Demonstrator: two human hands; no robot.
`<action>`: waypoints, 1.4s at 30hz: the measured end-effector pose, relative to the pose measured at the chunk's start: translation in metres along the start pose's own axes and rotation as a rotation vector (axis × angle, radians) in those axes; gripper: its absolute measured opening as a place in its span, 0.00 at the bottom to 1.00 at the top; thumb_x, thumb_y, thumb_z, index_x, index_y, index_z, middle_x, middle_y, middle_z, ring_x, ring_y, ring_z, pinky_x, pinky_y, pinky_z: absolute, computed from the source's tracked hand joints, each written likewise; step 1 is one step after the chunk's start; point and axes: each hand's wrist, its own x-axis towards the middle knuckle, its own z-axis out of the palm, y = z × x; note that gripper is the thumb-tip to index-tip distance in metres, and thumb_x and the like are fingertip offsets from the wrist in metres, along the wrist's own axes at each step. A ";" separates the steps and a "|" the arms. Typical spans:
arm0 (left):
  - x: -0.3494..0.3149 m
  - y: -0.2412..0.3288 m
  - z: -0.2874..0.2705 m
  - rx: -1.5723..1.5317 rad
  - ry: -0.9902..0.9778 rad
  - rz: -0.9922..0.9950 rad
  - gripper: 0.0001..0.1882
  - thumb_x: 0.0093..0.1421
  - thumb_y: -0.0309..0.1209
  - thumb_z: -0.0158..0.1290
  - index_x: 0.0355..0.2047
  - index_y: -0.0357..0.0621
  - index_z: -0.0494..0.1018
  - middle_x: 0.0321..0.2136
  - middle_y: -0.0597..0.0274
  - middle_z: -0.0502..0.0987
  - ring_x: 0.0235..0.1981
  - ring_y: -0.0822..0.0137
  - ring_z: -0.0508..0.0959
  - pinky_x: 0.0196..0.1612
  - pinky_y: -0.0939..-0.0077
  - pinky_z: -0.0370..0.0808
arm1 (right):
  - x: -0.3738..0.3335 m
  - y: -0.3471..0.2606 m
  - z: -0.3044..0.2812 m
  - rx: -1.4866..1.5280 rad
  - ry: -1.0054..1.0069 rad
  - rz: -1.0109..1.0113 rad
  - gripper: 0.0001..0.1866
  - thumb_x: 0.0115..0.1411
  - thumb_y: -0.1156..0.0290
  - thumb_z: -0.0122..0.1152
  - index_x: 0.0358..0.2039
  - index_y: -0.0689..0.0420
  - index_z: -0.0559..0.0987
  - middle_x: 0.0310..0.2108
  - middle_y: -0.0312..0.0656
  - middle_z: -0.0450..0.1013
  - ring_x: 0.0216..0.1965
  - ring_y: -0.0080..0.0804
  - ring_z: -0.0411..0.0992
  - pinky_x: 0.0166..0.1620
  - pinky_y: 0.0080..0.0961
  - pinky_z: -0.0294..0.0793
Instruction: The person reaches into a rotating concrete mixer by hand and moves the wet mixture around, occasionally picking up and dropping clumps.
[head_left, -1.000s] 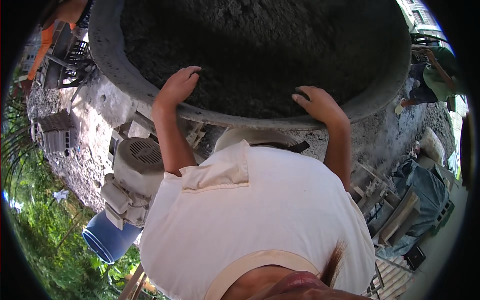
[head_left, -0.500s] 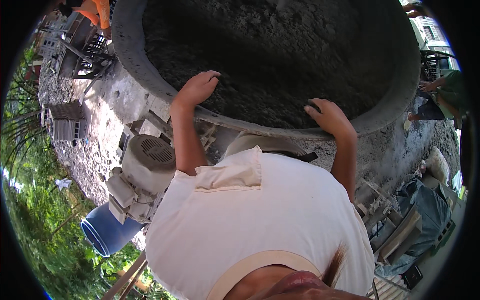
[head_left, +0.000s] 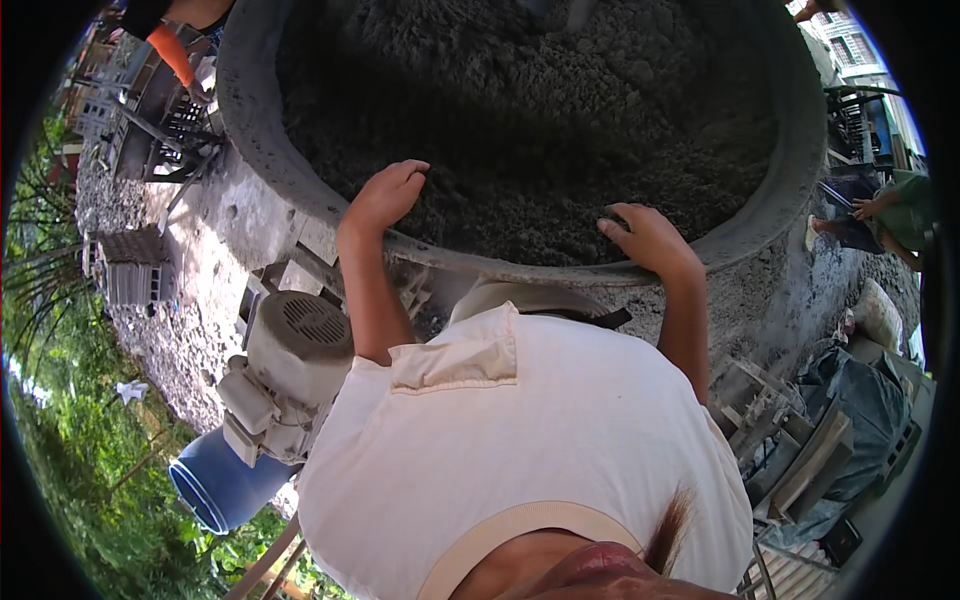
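Note:
In front of me is a large round mixing drum with a thick, cement-caked rim, filled with dark grey, crumbly mortar-like mix. My left hand lies over the near rim at left, wrist against the edge and fingers loosely extended inward above the mix. Farther right, my right hand hangs over the same rim, its thumb apart from the bent fingers. Neither hand holds anything that I can see. At the top, pale parts stand in the mix, cut off by the picture's edge.
A dusty electric motor sits below my left forearm, with a blue barrel beyond it. Stacked blocks stand at left. A person's orange sleeve shows upper left; a person in green is at right, near a dark tarp.
The mix's surface has shifted inside the drum. Upper left, the orange-sleeved person has changed position, and the person at right has moved slightly. My hands stay over the rim.

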 end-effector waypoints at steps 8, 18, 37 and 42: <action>0.000 0.001 0.001 -0.021 0.018 0.042 0.21 0.59 0.37 0.42 0.49 0.40 0.72 0.48 0.47 0.73 0.53 0.50 0.70 0.56 0.65 0.66 | 0.001 0.002 0.002 -0.001 0.003 -0.010 0.26 0.63 0.55 0.53 0.53 0.63 0.72 0.51 0.55 0.70 0.54 0.48 0.67 0.55 0.39 0.67; 0.004 0.002 0.003 0.000 -0.020 -0.004 0.21 0.60 0.37 0.41 0.49 0.40 0.71 0.48 0.48 0.73 0.53 0.51 0.70 0.56 0.65 0.65 | -0.003 0.003 -0.002 0.024 0.016 -0.031 0.26 0.63 0.55 0.53 0.52 0.64 0.72 0.51 0.54 0.70 0.55 0.49 0.67 0.56 0.38 0.66; -0.015 0.030 -0.002 0.103 -0.054 -0.079 0.19 0.62 0.36 0.40 0.49 0.42 0.72 0.47 0.53 0.76 0.50 0.62 0.74 0.51 0.73 0.67 | 0.065 -0.271 0.071 -0.889 0.047 -0.819 0.08 0.56 0.71 0.56 0.32 0.59 0.81 0.31 0.39 0.78 0.34 0.34 0.77 0.33 0.30 0.74; -0.020 0.020 -0.004 0.147 -0.005 -0.039 0.19 0.61 0.35 0.42 0.49 0.41 0.72 0.46 0.51 0.75 0.49 0.62 0.74 0.51 0.73 0.68 | 0.078 -0.371 0.094 -0.741 0.237 -1.040 0.07 0.55 0.73 0.56 0.30 0.60 0.81 0.30 0.40 0.78 0.33 0.35 0.77 0.32 0.31 0.75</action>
